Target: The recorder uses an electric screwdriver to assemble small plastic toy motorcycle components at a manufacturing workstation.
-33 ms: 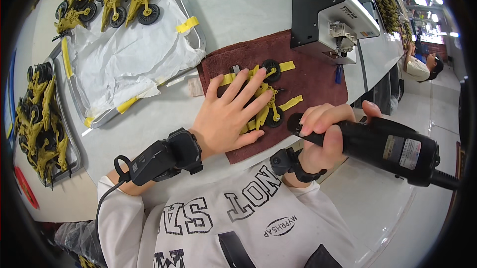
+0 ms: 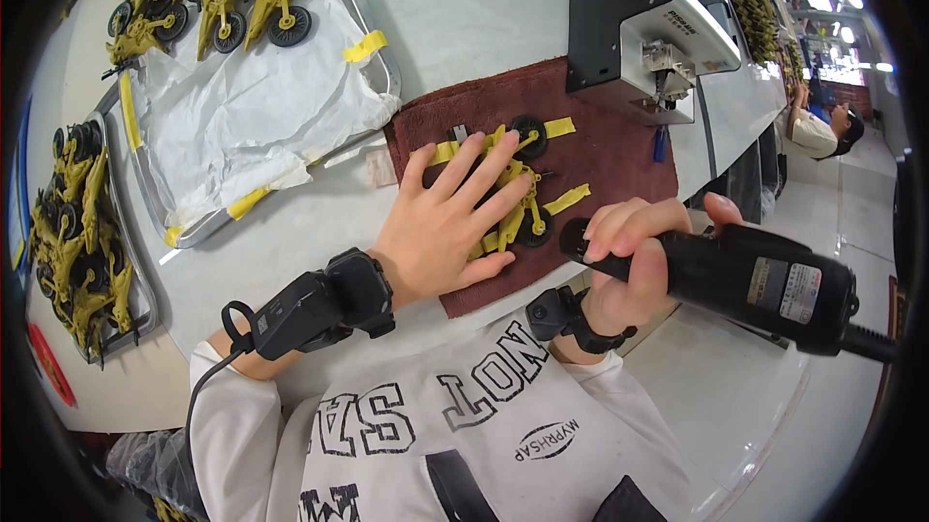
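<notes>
On the maroon cloth (image 2: 600, 149), the left hand (image 2: 447, 222) lies flat, still pinning the yellow wheeled toy (image 2: 518, 203) (nothing shifted); the right hand (image 2: 629, 261) grips the black power driver (image 2: 745, 280) beside it.

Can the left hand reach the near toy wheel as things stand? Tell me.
Probably yes. The left hand lies flat on the yellow toy, and the wheel sits uncovered beside its fingertips on the brown cloth.

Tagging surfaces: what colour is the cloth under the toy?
Dark reddish-brown cloth, clearest in the head view.
</notes>
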Motion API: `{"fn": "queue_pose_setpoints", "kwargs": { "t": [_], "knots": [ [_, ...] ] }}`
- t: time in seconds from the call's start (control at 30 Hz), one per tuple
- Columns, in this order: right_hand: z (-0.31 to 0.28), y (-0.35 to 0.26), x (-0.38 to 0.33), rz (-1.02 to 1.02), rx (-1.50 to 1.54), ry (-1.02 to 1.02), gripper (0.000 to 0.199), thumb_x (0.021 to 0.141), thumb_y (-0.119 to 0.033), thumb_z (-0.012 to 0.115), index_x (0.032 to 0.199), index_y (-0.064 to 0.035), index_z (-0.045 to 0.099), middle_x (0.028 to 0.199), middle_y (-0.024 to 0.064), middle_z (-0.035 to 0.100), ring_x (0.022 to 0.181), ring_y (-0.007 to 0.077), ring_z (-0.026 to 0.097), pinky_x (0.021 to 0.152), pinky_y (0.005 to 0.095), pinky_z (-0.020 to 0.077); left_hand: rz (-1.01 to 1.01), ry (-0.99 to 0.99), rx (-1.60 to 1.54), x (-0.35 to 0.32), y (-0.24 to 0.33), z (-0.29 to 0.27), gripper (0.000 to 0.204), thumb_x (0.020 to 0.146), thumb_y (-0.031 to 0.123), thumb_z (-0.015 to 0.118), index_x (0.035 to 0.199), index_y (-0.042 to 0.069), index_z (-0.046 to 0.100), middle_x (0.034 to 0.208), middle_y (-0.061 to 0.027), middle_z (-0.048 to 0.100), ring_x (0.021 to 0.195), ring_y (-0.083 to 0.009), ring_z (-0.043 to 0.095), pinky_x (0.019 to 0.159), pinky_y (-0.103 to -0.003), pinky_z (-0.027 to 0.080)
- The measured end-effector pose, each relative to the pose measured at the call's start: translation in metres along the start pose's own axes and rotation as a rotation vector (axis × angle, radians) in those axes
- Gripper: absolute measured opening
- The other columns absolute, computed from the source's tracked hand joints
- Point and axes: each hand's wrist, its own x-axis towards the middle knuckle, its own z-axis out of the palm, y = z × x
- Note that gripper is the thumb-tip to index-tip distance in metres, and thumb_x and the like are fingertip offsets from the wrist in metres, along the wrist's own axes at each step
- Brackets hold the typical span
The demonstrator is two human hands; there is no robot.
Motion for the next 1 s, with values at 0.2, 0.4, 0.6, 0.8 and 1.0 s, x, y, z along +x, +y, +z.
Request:
{"fn": "queue_pose_setpoints", "kwargs": {
  "t": [0.2,0.4,0.6,0.8,1.0],
  "knots": [
    [-0.004,0.01,0.0,-0.052,-0.101,-0.016,0.059,0.083,-0.011,0.059,0.129,-0.0071,0.023,0.066,0.0095,0.049,0.045,0.0191,0.048,0.044,0.0327,0.0427,-0.001,0.006,-0.015,0.0,-0.001,0.001,0.07,0.072,0.046,0.065,0.133,0.019,0.044,0.148,-0.0118,0.027,0.13,-0.0295,0.032,0.101,-0.051,0.023],
    [-0.014,0.015,0.001,-0.017,0.045,-0.185,0.056,0.076,0.004,0.065,0.122,-0.005,0.033,0.071,0.0111,0.057,0.057,0.0186,0.055,0.055,0.0338,0.0492,-0.003,-0.004,0.005,0.001,-0.001,0.0,0.071,0.072,0.048,0.065,0.134,0.019,0.044,0.148,-0.0121,0.027,0.129,-0.0293,0.033,0.101,-0.051,0.024],
    [-0.01,0.011,0.019,-0.022,0.009,-0.2,0.057,0.081,-0.004,0.058,0.128,-0.0052,0.026,0.062,0.0057,0.046,0.045,0.0163,0.047,0.046,0.0329,0.0451,-0.005,0.002,-0.003,0.0,-0.001,0.001,0.069,0.073,0.046,0.064,0.134,0.019,0.044,0.147,-0.0136,0.028,0.129,-0.0311,0.034,0.1,-0.051,0.024],
    [-0.036,-0.003,0.122,-0.467,-0.131,0.269,0.061,0.08,0.001,0.061,0.132,-0.0009,0.029,0.063,0.0095,0.054,0.045,0.0164,0.051,0.048,0.0313,0.0464,0.011,-0.001,-0.013,0.002,0.001,-0.001,0.068,0.073,0.045,0.064,0.133,0.019,0.045,0.147,-0.0144,0.028,0.128,-0.0319,0.034,0.1,-0.052,0.024],
    [-0.046,0.022,0.152,-0.303,-0.358,0.263,0.048,0.08,0.003,0.062,0.123,0.0038,0.04,0.064,0.0068,0.055,0.047,0.0138,0.053,0.051,0.0246,0.044,0.012,-0.003,-0.037,0.001,0.001,-0.001,0.069,0.073,0.045,0.065,0.133,0.018,0.044,0.147,-0.0146,0.027,0.129,-0.032,0.033,0.1,-0.052,0.024]
  ]
}}
